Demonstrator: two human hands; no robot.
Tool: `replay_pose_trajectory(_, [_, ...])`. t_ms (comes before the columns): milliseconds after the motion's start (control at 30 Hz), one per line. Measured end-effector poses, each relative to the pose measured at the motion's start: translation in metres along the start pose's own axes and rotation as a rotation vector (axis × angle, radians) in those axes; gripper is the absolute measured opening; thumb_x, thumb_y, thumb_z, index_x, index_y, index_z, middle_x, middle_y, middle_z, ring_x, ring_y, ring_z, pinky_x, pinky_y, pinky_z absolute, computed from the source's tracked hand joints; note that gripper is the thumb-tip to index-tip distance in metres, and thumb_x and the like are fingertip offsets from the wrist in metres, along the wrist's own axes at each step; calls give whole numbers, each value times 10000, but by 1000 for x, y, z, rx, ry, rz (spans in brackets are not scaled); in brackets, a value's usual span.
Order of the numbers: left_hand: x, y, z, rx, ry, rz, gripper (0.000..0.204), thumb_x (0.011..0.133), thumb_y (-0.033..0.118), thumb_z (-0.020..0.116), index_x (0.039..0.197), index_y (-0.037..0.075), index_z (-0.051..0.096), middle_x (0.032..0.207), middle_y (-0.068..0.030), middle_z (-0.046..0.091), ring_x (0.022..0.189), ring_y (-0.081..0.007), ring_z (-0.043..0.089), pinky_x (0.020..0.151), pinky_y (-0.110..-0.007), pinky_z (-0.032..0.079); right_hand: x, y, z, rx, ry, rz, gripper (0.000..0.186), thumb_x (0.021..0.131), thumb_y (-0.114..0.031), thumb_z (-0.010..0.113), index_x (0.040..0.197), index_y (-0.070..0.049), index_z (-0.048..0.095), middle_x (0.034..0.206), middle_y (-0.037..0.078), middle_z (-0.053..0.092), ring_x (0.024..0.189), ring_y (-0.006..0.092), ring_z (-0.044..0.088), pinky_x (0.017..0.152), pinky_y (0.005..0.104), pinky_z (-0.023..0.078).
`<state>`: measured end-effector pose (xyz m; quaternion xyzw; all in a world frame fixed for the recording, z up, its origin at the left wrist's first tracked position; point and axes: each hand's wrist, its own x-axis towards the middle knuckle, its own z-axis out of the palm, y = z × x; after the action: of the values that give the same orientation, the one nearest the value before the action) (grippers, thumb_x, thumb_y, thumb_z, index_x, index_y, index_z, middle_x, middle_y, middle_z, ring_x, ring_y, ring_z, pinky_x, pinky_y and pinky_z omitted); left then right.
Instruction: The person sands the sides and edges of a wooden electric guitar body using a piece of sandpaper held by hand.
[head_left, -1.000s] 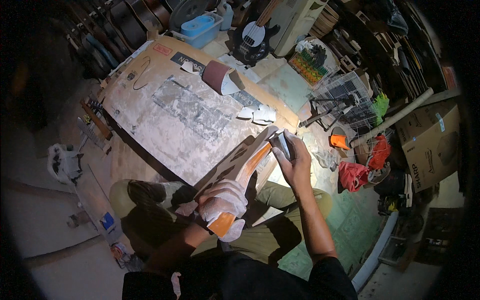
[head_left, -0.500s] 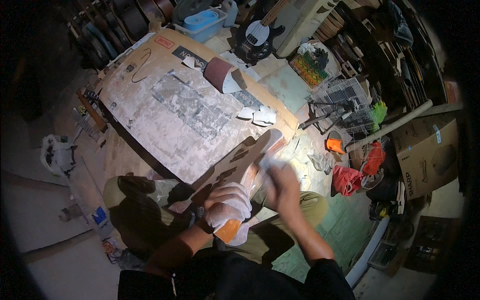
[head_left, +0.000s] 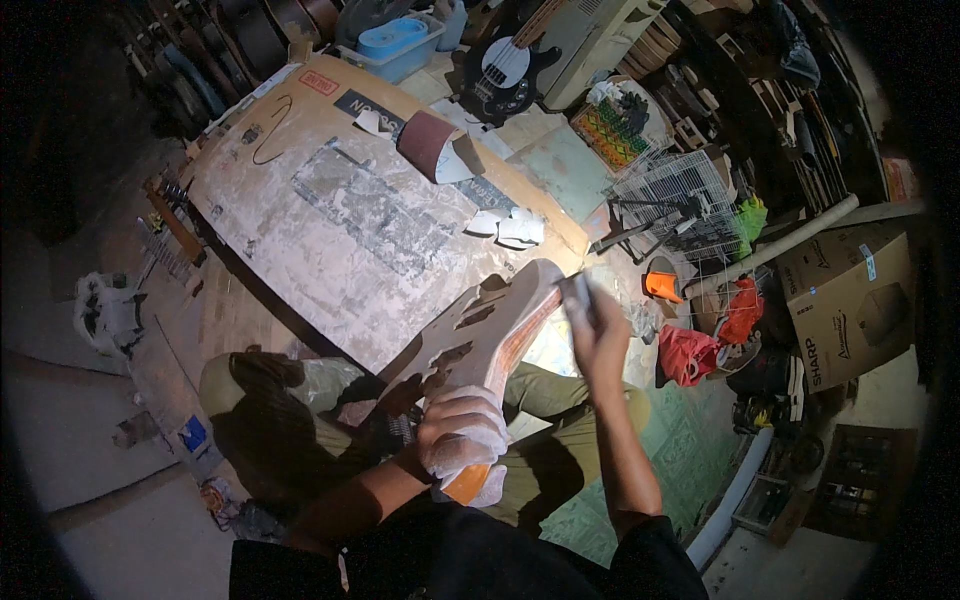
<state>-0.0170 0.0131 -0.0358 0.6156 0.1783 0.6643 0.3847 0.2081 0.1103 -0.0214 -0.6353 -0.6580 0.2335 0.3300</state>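
Block [head_left: 576,296] in right hand [head_left: 603,337] has moved farther out along wooden body [head_left: 512,304].

At lower centre, the left hand [head_left: 464,425] is clenching, its back powdered white, the left forearm [head_left: 362,500] slanting from lower left. Right of centre, the right hand [head_left: 600,325] is gripping, slightly blurred, the right forearm [head_left: 628,455] slanting from lower right.

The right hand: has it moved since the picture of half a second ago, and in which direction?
Yes. The right hand has moved forward, away from the person's body, closer to the right corner of the dusty cardboard.
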Motion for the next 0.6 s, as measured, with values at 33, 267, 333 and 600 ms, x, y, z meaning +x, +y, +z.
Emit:
replay_pose_trajectory(33, [-3, -1, -5, 16, -6, 22, 115, 862, 205, 671, 807, 125, 609, 812, -79, 732, 759, -258, 709, 731, -439, 555, -20, -5, 11, -112, -45, -126, 309, 925, -80, 670, 1211, 36, 657, 994, 206, 686, 931, 324, 676, 848, 373, 529])
replay_pose_trajectory(267, [0, 0, -3, 17, -10, -9, 122, 869, 216, 665, 813, 126, 605, 813, -75, 734, 760, -254, 708, 720, -434, 559, 7, -4, 8, -14, 79, -70, 321, 928, -166, 721, 1145, 65, 666, 853, 106, 656, 795, 175, 611, 730, 315, 498])
replay_pose_trajectory(333, [2, 0, -4, 20, -24, -33, 127, 872, 220, 663, 812, 125, 603, 813, -75, 734, 762, -255, 709, 720, -434, 559, -29, 3, 13, -200, 17, -387, 283, 931, -120, 691, 1140, 67, 653, 924, 131, 673, 863, 188, 629, 790, 302, 504])
replay_pose_trajectory(600, [1, 0, -3, 47, -51, 5, 157, 829, 249, 676, 756, 128, 608, 814, -75, 736, 747, -252, 713, 712, -430, 565, -24, 9, 15, 73, 35, -32, 355, 867, -13, 750, 1204, 41, 654, 1115, 174, 694, 1056, 228, 637, 902, 347, 507])
